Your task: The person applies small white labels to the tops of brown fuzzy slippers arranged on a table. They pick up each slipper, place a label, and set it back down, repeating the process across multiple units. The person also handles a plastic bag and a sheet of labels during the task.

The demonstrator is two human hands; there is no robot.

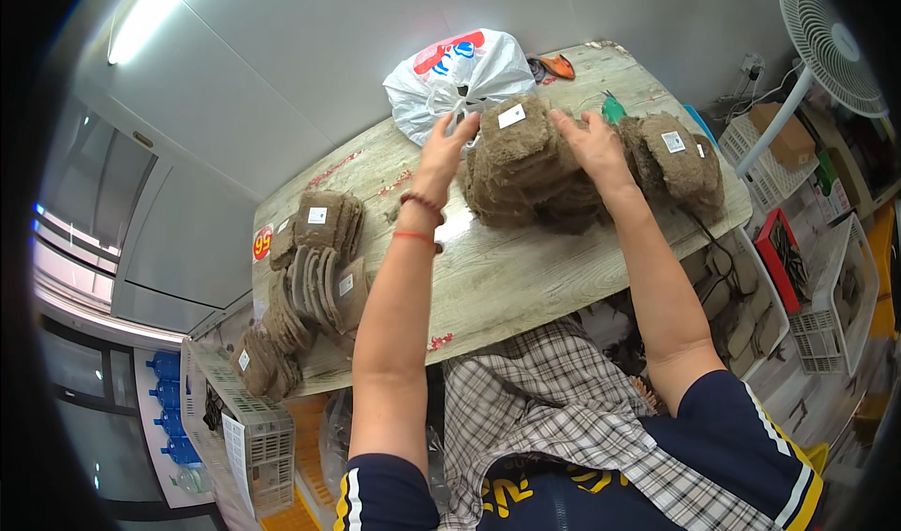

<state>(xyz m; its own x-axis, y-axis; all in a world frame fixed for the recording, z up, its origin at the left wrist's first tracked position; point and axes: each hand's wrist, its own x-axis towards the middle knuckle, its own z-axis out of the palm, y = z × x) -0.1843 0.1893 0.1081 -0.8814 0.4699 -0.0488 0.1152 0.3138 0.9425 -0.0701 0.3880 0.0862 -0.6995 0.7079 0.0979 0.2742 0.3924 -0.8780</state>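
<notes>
A pile of brown, fuzzy rectangular pads [522, 146] lies at the middle of the table's far side, a white label on its top pad. Beside the pile's upper left edge is my left hand [449, 146], fingers apart, with a beaded bracelet and a red cord on the wrist. My right hand [593, 146] rests at the pile's right side, its fingers spread against the pads. Both hands frame the pile; neither is seen closed round a pad. Whether the left fingertips touch it, I cannot tell.
A white plastic bag [458, 76] stands behind the pile. More labelled pads [314, 268] are stacked at the left and another stack [678, 160] at the right, near a green-handled tool [612, 108]. A fan [831, 43], crates [267, 437] and a red box [784, 254] surround the table [488, 292].
</notes>
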